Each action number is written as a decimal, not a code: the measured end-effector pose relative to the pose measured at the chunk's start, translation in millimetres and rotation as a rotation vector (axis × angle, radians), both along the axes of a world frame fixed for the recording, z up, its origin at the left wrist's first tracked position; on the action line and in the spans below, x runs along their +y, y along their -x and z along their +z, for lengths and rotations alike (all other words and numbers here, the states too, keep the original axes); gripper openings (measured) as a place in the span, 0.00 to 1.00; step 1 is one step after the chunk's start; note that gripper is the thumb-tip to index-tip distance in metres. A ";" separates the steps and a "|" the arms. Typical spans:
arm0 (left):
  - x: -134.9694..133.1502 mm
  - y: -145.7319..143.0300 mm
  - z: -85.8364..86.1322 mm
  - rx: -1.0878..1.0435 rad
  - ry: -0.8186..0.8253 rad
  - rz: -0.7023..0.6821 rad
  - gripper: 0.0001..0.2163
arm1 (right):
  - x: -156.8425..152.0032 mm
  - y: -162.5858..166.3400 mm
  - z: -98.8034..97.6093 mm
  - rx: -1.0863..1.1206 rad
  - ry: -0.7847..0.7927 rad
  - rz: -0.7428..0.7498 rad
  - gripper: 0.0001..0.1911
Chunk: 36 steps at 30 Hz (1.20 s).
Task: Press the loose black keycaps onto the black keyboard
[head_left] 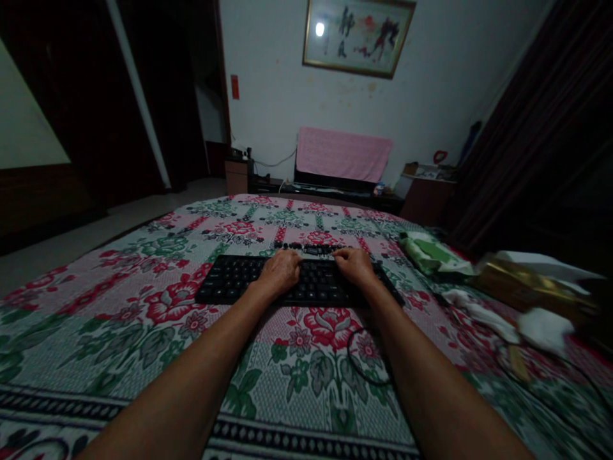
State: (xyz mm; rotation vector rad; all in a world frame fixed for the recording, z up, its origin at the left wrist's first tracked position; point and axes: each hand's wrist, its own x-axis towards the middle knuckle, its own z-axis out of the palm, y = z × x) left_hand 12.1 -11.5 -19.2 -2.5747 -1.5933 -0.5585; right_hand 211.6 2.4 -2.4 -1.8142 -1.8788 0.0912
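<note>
A black keyboard [230, 280] lies flat on a bed with a red-and-green flowered cover [143, 319]. Both of my hands rest on its far half, side by side. My left hand [280, 271] has its fingers curled down onto the top rows near the middle. My right hand [354, 265] is curled the same way just to the right. The fingertips are hidden, so I cannot make out whether they pinch anything. A short row of small dark loose pieces [311, 248], which look like keycaps, lies just beyond the keyboard's far edge.
A thin black cable [364, 364] loops on the cover between my forearms. To the right lie a green-and-white packet [431, 252], a gold box [527, 287] and white cloth [546, 329]. Beyond the bed stands a low cabinet draped with a pink cloth [342, 153].
</note>
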 end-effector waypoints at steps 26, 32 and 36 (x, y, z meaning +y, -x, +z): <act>3.6 10.8 11.5 -0.197 0.123 0.047 0.18 | 51.3 34.0 3.6 -0.361 0.102 0.214 0.16; 4.6 9.8 10.0 -0.196 0.107 0.049 0.18 | 57.3 34.5 1.3 -0.339 0.116 0.199 0.14; 3.8 9.0 10.6 -0.190 0.107 0.045 0.17 | 60.0 32.8 -4.2 -0.262 0.094 0.197 0.12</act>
